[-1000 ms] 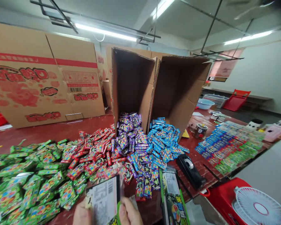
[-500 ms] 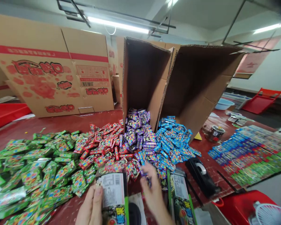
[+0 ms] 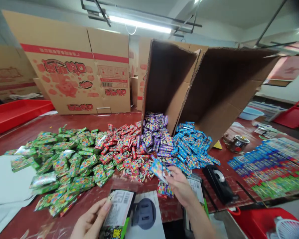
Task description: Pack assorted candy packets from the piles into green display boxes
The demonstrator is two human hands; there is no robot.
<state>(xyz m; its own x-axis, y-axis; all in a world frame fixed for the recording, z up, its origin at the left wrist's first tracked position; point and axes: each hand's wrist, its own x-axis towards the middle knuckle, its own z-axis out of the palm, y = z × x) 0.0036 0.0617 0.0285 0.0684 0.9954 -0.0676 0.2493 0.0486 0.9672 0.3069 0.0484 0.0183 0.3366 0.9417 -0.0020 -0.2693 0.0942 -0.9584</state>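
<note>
My left hand [image 3: 92,219] is closed on the edge of a flat black-and-green package [image 3: 118,210] with a white printed label. Between the fingertips of my right hand [image 3: 181,186] is a small blue candy packet [image 3: 157,168], held over the front of the piles. Just below it, a red packet [image 3: 161,188] and a purple one lie on the table. Ahead spread heaps of green packets [image 3: 74,162], red packets [image 3: 126,142], purple packets [image 3: 159,139] and blue packets [image 3: 194,146]. A second black-and-green package [image 3: 196,187] is partly hidden behind my right forearm.
Two open cartons [image 3: 169,76] tip toward the purple and blue heaps; a closed printed carton [image 3: 74,73] stands left. A black tape dispenser [image 3: 219,186], a tin [image 3: 239,143] and rows of coloured packets [image 3: 276,166] are at right. A dark round object [image 3: 146,214] lies on white paper.
The view has swung left. My right hand has moved from the purple packets' front edge and now shows a blue packet in its fingers. The package in my left hand is tilted more.
</note>
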